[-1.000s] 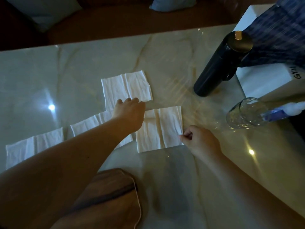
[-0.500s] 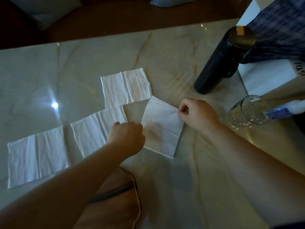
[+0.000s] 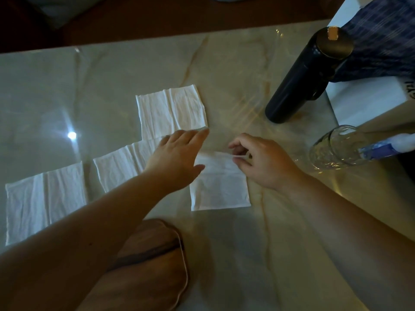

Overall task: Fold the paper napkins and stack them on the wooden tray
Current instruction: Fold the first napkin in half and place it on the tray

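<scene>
Several white paper napkins lie on the marble table (image 3: pixel 224 254). The nearest napkin (image 3: pixel 219 187) lies flat at the centre, and my right hand (image 3: pixel 261 163) pinches its far edge between thumb and fingers. My left hand (image 3: pixel 177 157) is spread flat, fingers apart, over that napkin's left side and the right end of the middle napkin (image 3: pixel 121 163). Another napkin (image 3: pixel 171 111) lies just beyond my left fingertips, and one (image 3: pixel 43 199) sits at the far left. The wooden tray (image 3: pixel 152 265) is at the near edge, partly hidden by my left forearm.
A dark bottle (image 3: pixel 303 79) stands at the back right. A clear glass (image 3: pixel 334 148) lies close to my right hand, with a blue-and-white object (image 3: pixel 386 148) beside it. A white box (image 3: pixel 368 99) with blue checked cloth (image 3: pixel 386 37) sits at the right edge.
The centre napkin was lifted and turned by my right hand, and now lies flat again, square to me. My left hand opened and reached forward over it.
</scene>
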Demonstrator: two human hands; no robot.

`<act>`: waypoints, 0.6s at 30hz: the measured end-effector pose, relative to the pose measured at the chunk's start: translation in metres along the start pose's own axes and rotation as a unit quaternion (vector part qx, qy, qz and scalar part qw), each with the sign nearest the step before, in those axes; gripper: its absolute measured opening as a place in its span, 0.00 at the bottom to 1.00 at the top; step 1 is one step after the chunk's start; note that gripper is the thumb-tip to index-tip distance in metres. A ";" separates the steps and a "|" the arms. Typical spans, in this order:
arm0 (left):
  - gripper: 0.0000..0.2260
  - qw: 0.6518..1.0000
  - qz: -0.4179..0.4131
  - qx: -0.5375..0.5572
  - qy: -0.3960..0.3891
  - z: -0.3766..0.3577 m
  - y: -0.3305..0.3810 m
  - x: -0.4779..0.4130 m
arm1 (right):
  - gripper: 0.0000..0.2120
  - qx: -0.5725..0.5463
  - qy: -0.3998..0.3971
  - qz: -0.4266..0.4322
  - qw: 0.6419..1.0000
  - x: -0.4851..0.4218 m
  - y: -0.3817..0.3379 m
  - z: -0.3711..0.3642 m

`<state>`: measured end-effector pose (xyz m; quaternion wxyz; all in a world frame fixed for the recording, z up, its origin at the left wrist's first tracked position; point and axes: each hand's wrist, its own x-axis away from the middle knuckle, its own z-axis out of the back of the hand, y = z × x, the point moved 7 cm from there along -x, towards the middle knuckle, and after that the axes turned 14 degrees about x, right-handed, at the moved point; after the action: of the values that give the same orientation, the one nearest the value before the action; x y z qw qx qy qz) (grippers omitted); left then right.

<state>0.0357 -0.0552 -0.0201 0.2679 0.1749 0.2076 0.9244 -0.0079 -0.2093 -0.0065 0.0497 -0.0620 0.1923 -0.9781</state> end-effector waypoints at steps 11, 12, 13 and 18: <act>0.10 0.993 -0.095 -0.056 -0.046 -0.033 0.014 0.048 | 0.09 -0.005 0.002 0.058 0.998 0.055 -0.007 -0.025; 0.14 0.994 -0.085 -0.042 -0.052 -0.036 0.012 0.052 | 0.10 -0.014 -0.007 0.054 0.998 0.059 -0.005 -0.029; 0.17 0.995 -0.074 -0.029 -0.052 -0.037 0.009 0.054 | 0.10 -0.027 -0.012 0.046 0.999 0.062 -0.002 -0.032; 0.16 1.000 -0.027 0.016 -0.005 -0.030 -0.004 0.048 | 0.06 -0.049 0.017 -0.020 0.998 0.056 0.021 -0.036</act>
<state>-0.0141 -0.0330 -0.0379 0.2905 0.1786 0.2255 0.9126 -0.0671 -0.2220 -0.0416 0.0234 -0.0521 0.2396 -0.9692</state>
